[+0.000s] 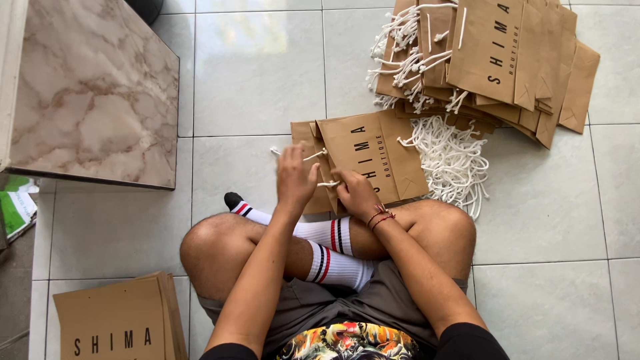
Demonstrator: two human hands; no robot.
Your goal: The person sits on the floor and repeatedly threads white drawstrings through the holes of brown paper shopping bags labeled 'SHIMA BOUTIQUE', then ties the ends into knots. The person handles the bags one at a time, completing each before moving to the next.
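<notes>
A flat brown paper bag (390,157) lies on the tiled floor in front of my crossed legs. My left hand (295,177) is raised over the bag's left edge, fingers pinching a white cord (315,155) there. My right hand (355,192), with red string bracelets on the wrist, grips the bag's lower left edge and another bit of white cord. A second bag edge (303,135) shows under the first.
A heap of brown paper bags with white cord handles (487,60) lies at the far right. Loose white cords (450,160) are piled below it. A marble-topped low table (93,87) stands at the left. More flat brown bags (120,323) are stacked at my lower left.
</notes>
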